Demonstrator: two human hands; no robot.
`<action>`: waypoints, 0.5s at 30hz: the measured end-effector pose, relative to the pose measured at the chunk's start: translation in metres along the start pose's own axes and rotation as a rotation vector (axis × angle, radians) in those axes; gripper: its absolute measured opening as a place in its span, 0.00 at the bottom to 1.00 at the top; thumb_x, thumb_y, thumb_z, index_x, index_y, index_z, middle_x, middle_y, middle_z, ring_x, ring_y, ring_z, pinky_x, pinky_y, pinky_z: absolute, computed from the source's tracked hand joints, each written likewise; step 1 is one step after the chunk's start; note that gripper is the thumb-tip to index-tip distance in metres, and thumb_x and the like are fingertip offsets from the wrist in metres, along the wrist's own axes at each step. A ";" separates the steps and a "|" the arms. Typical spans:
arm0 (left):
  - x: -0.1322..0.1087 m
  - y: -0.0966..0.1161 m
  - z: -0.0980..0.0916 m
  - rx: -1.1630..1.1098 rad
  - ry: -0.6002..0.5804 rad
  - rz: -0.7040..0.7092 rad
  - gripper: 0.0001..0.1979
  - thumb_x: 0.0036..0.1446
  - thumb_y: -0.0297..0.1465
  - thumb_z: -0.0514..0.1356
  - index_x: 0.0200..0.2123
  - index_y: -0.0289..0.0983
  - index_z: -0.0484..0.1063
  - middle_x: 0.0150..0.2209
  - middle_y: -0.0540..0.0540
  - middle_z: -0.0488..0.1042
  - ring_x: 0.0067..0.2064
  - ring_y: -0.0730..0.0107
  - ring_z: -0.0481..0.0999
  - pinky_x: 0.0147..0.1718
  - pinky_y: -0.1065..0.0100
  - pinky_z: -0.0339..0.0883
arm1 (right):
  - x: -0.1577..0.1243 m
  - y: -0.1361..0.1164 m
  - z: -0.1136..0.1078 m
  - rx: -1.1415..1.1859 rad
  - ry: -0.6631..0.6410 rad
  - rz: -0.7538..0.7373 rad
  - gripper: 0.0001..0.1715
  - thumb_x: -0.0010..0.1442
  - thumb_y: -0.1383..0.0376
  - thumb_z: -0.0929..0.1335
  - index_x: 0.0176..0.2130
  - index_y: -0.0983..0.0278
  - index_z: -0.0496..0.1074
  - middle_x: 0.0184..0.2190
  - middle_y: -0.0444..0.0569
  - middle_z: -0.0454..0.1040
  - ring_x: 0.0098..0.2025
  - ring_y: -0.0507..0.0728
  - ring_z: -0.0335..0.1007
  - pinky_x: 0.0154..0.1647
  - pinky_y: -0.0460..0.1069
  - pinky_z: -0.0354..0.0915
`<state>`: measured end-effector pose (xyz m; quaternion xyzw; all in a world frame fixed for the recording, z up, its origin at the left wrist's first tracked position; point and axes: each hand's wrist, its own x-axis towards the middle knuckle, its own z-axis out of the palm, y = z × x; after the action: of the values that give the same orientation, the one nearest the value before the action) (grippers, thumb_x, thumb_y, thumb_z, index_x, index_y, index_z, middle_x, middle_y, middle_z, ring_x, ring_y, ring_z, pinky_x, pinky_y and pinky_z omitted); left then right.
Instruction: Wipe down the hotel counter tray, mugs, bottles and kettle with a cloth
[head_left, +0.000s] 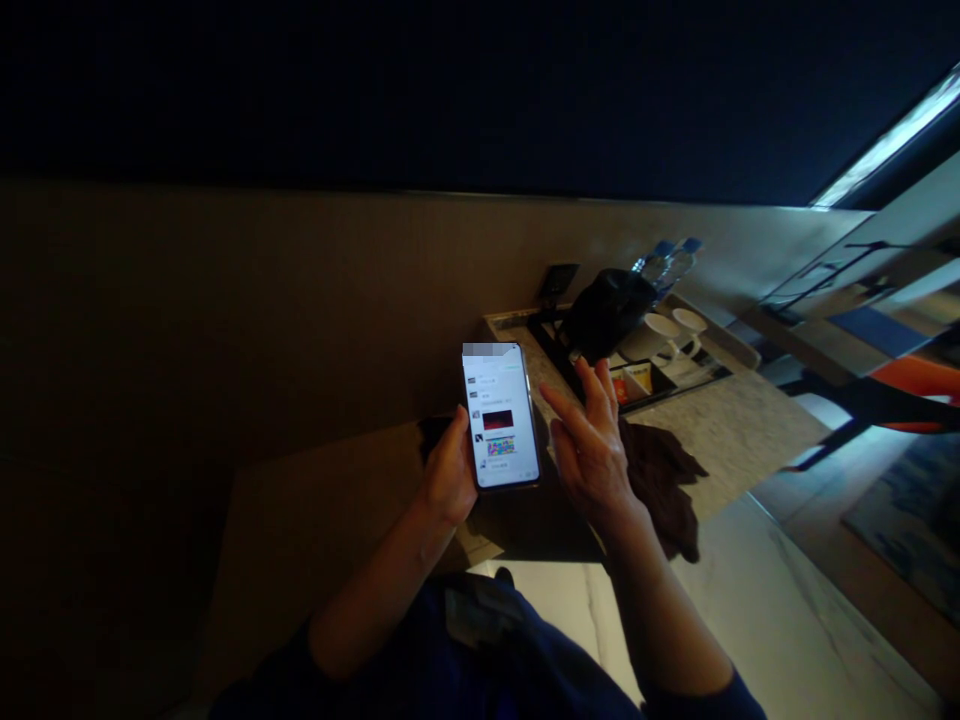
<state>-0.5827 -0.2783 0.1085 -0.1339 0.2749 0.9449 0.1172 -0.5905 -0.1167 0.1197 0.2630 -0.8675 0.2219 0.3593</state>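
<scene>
A phone point(502, 415) with a lit white screen is held upright by my left hand point(451, 470), which wraps round its lower left side. The screen shows a list of messages with small pictures. Just right of the phone is my right hand point(592, 450), its fingers apart and holding nothing. It hangs in front of the marble counter, next to a crumpled dark brown cloth point(664, 485).
On the marble counter point(765, 410), a black tray point(690, 388) carries a black kettle point(607, 310), white cups point(654, 335) and small packets point(637, 378). Water bottles point(679, 262) stand by the wall. An orange chair point(919, 378) and a desk point(847, 335) are at the right.
</scene>
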 end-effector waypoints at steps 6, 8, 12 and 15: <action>-0.004 -0.001 0.003 0.000 0.031 -0.008 0.22 0.68 0.38 0.45 0.43 0.30 0.74 0.36 0.39 0.80 0.42 0.54 0.79 0.54 0.49 0.64 | -0.002 0.001 0.002 0.004 -0.031 -0.006 0.23 0.65 0.71 0.59 0.57 0.62 0.68 0.70 0.54 0.44 0.72 0.70 0.32 0.66 0.72 0.47; -0.004 -0.002 0.003 0.005 0.035 -0.017 0.22 0.68 0.38 0.45 0.44 0.30 0.74 0.37 0.38 0.80 0.43 0.53 0.79 0.54 0.49 0.64 | -0.002 0.001 0.002 0.003 -0.026 -0.017 0.23 0.65 0.71 0.58 0.57 0.62 0.68 0.70 0.54 0.44 0.72 0.70 0.32 0.66 0.72 0.47; -0.003 -0.010 -0.002 0.002 0.011 -0.032 0.23 0.68 0.38 0.45 0.48 0.30 0.73 0.40 0.37 0.80 0.47 0.53 0.78 0.56 0.51 0.64 | 0.000 0.000 0.001 -0.020 -0.056 -0.042 0.22 0.66 0.68 0.60 0.58 0.63 0.67 0.71 0.55 0.40 0.72 0.72 0.29 0.65 0.73 0.48; -0.001 -0.018 -0.008 -0.010 -0.017 -0.064 0.22 0.68 0.38 0.46 0.48 0.30 0.74 0.40 0.38 0.80 0.49 0.53 0.77 0.56 0.52 0.64 | 0.004 -0.003 0.002 -0.068 -0.103 -0.073 0.23 0.66 0.63 0.61 0.60 0.62 0.64 0.72 0.53 0.32 0.71 0.75 0.26 0.63 0.75 0.50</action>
<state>-0.5749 -0.2681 0.0937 -0.1352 0.2647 0.9431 0.1491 -0.5922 -0.1214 0.1215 0.2933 -0.8816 0.1651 0.3309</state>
